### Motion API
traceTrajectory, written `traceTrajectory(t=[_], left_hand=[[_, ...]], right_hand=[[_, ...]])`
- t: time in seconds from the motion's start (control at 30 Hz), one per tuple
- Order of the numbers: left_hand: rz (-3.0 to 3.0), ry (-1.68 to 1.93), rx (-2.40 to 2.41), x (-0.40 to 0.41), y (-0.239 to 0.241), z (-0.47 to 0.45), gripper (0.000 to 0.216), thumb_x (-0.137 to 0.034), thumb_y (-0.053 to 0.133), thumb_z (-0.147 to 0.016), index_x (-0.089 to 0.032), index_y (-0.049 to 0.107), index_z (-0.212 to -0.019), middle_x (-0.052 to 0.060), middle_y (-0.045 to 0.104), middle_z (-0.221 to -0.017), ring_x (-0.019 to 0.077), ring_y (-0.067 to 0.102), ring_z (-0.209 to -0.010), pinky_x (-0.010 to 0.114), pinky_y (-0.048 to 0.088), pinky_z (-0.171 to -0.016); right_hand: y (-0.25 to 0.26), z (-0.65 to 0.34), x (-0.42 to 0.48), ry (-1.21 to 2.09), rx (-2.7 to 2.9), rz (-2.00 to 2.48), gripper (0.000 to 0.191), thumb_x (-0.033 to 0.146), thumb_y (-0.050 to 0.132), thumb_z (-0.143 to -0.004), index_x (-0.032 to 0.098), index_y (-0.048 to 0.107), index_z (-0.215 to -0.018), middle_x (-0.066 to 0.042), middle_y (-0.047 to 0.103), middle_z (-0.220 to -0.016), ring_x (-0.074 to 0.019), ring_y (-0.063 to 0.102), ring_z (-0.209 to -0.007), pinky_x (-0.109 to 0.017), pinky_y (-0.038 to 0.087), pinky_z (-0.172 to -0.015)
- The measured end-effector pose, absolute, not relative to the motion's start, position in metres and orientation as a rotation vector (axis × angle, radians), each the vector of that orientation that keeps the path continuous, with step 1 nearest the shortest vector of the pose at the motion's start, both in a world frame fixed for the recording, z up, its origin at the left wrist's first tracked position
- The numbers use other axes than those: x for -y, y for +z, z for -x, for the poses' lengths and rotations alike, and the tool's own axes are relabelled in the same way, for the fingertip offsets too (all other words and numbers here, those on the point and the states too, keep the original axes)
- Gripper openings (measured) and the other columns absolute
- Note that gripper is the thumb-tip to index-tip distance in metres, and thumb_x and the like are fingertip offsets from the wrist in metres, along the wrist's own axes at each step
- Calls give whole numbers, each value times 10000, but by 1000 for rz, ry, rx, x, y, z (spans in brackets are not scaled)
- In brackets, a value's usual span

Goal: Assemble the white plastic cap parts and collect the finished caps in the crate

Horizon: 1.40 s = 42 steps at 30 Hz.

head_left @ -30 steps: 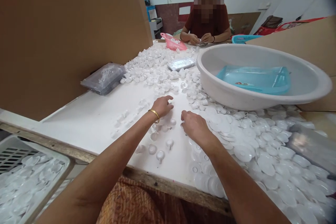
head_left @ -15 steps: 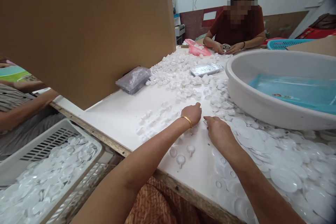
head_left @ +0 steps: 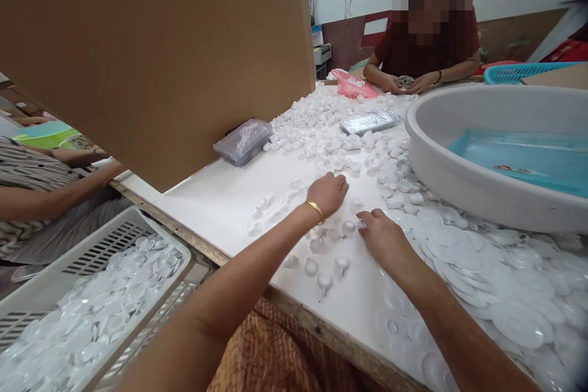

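Observation:
My left hand (head_left: 328,192), with a gold bangle at the wrist, rests knuckles-up on the white table (head_left: 215,202) among small white plastic knobs (head_left: 331,135); its fingers curl down and what they hold is hidden. My right hand (head_left: 386,237) lies palm-down beside it, fingertips pinching at a small white piece near a heap of flat white suction discs (head_left: 463,257). A few assembled pieces with knobs (head_left: 325,280) sit close to the table's front edge, just below both hands.
A big white basin (head_left: 459,177) holding a blue tray stands at the right. A tall cardboard sheet (head_left: 160,55) walls the left side. A grey crate (head_left: 105,245) of discs sits lower left. One person works across the table, another's arm shows at the left.
The view has swung left, bringing the crate and the person at the left into sight. My left hand has shifted slightly away from my right; both stay over the small pieces.

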<state>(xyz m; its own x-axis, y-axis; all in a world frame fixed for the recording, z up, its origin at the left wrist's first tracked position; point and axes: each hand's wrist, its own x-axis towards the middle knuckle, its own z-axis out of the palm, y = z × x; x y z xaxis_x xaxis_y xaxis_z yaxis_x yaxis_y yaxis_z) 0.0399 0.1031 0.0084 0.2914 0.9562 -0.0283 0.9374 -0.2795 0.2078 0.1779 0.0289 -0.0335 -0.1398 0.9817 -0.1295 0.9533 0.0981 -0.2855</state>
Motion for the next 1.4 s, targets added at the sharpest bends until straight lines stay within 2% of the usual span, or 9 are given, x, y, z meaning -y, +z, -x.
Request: traceTrajectory(t=[0.3, 0.47, 0.6, 0.73, 0.8, 0.9, 1.03, 1.17, 1.4], left_hand=[[-2080, 56, -2227, -64, 28, 108, 427, -382, 329, -863, -261, 464, -1249, 76, 445, -1133, 184, 526, -926, 331, 383, -903], [-1841, -63, -2133, -31, 18, 147, 533, -464, 333, -854, -251, 350, -1342, 90, 436, -1124, 158, 531, -869, 321, 369, -931], [-1879, 26, -1916, -11, 17, 155, 735, -524, 475, -770, -254, 209, -1399, 106, 341, -1252, 156, 505, -960, 299, 342, -977], [-1950, -59, -1778, 6, 20, 156, 973, -558, 629, -629, -337, 90, -1409, 101, 170, -1383, 256, 251, -1275, 362, 233, -1062], [-1977, -106, -1797, 11, 19, 152, 1026, -540, 678, -579, -366, 89, -1401, 100, 114, -1406, 292, 113, -1328, 391, 202, -1072], [-1987, -140, -1852, 11, 15, 141, 1062, -485, 717, -546, -391, 83, -1393, 113, 65, -1422, 339, 83, -1330, 433, 250, -1037], [-1970, -132, -1882, 4, 9, 121, 1085, -456, 730, -528, -408, 69, -1387, 130, 65, -1423, 366, 115, -1318, 435, 302, -993], [-1998, -40, -1880, -6, 5, 102, 1026, -429, 706, -571, -399, 87, -1389, 133, 190, -1366, 332, 236, -1285, 385, 310, -991], [-1883, 88, -1875, -33, 2, 68, 891, -333, 657, -652, -367, 158, -1390, 140, 240, -1310, 222, 523, -1026, 317, 397, -893]], right_hand=[[-32, -168, -26, 514, 2188, 1949, 450, 148, 371, -891, 181, 337, -1338, -92, 515, -1070, -185, 550, -846, -270, 398, -660], [-25, -169, -21, 377, 2216, 2006, 469, 221, 373, -904, 188, 288, -1364, -96, 484, -1148, -198, 554, -823, -280, 411, -623], [2, -162, -7, 167, 2229, 2094, 495, 382, 313, -925, 220, 244, -1388, -106, 394, -1285, -218, 560, -836, -291, 427, -569], [13, -142, 22, 212, 2361, 2053, 644, 572, 324, -870, 292, 138, -1419, -114, 250, -1404, -213, 581, -799, -289, 450, -543], [7, -133, 37, 247, 2395, 2079, 762, 647, 385, -807, 331, 62, -1420, -125, 152, -1439, -215, 593, -749, -297, 448, -512], [-7, -126, 52, 313, 2364, 2127, 832, 663, 447, -765, 373, 6, -1408, -142, 56, -1453, -211, 600, -728, -311, 451, -522], [-13, -120, 53, 439, 2323, 2134, 889, 665, 484, -738, 388, -47, -1396, -175, 26, -1446, -232, 605, -760, -340, 457, -564], [-9, -117, 38, 540, 2329, 2063, 958, 651, 550, -701, 358, -27, -1407, -215, 82, -1429, -273, 597, -848, -372, 457, -664], [-11, -115, 0, 505, 2292, 1987, 800, 543, 495, -802, 292, 60, -1426, -188, 210, -1402, -305, 513, -1048, -371, 438, -769]])
